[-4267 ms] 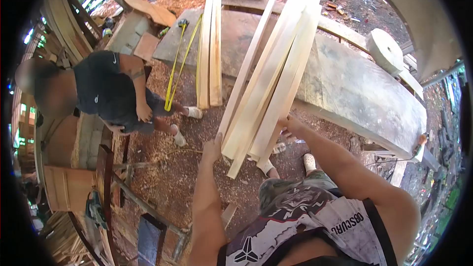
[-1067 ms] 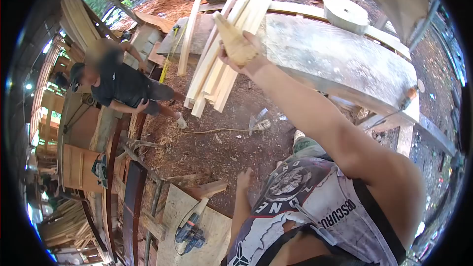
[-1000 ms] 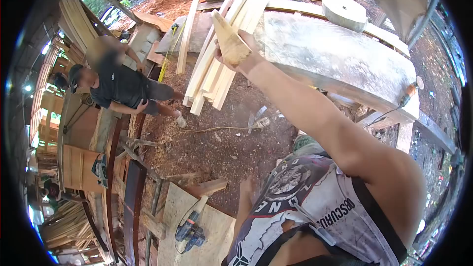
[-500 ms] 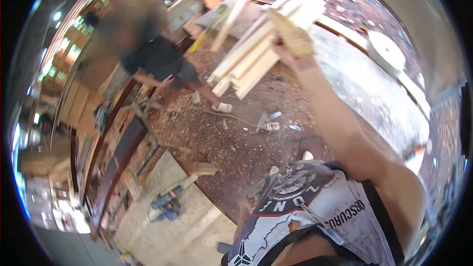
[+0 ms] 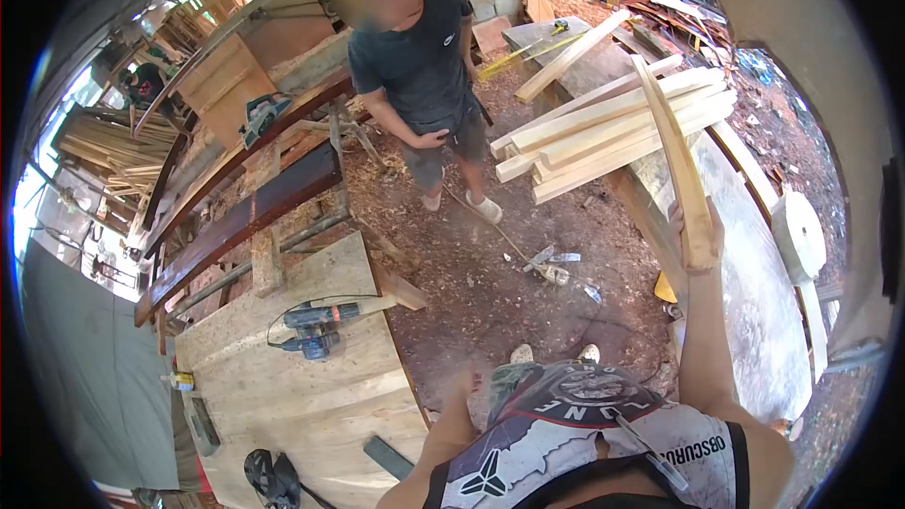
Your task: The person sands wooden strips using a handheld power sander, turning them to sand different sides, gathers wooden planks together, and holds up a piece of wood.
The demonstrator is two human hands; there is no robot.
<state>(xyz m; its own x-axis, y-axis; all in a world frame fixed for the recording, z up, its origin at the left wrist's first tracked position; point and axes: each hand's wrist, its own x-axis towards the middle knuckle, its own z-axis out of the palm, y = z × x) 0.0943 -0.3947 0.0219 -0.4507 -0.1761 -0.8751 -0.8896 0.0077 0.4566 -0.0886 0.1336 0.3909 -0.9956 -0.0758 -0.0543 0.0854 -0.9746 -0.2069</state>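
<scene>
My right hand (image 5: pixel 699 226) grips the near end of a long wooden piece (image 5: pixel 671 146), which points up and away over the slab table. Beside it, several pale planks (image 5: pixel 613 123) lie in a stack across the edge of the slab table (image 5: pixel 740 254). My left hand (image 5: pixel 464 385) hangs low at my side, near the right edge of the plywood-topped bench; its fingers are too small and blurred to read. A blue power tool (image 5: pixel 316 330) with a cord rests on that plywood bench (image 5: pixel 358 391).
A person (image 5: pixel 415 66) in dark clothes stands ahead, beyond the planks' near ends. Dark varnished boards (image 5: pixel 255 217) rest on supports at the left. A round white block (image 5: pixel 799 236) sits at the slab's right. A cord and plastic scraps (image 5: pixel 551 269) lie on the ground.
The view has swung left, so the bench and person appear larger. The stacked planks no longer have my hands on them; my right hand holds a single wooden piece raised, now seen lengthwise.
</scene>
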